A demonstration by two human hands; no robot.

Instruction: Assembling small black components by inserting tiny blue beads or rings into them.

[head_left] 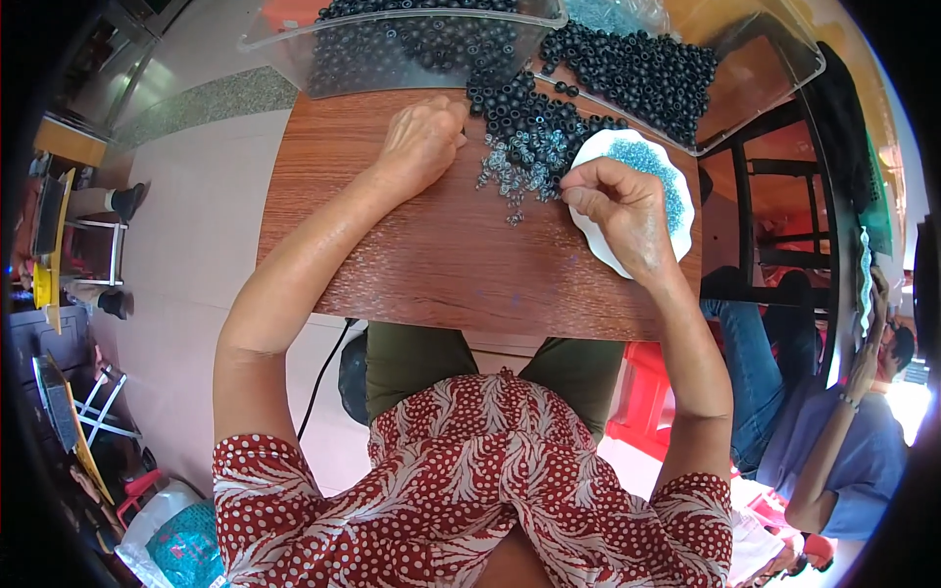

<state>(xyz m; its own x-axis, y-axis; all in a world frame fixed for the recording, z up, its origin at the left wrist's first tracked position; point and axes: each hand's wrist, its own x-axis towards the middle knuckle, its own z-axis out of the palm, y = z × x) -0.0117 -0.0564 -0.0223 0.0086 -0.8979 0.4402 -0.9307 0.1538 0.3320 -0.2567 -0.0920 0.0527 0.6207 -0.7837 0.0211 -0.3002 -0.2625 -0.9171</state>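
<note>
On the brown wooden table (pixel 421 265), a loose heap of black round beads (pixel 505 103) spills between two clear plastic bins. Small clear bluish rings (pixel 520 167) lie scattered along its near side. My left hand (pixel 426 137) rests on the table just left of the heap, its fingers curled closed; anything inside them is hidden. Thumb and forefinger of my right hand (pixel 627 211) are pinched together beside the rings, over the edge of a white scalloped plate (pixel 603 240). What they hold is too small to name. Tiny pale blue beads (pixel 642 157) lie in the plate.
Black beads fill part of the far clear bin (pixel 284 39) and the right-hand bin (pixel 784 83). A plastic bag of pale blue material (pixel 613 15) sits behind them. A red stool (pixel 647 397) stands under the table's right side. Another person's arm (pixel 833 461) shows at far right.
</note>
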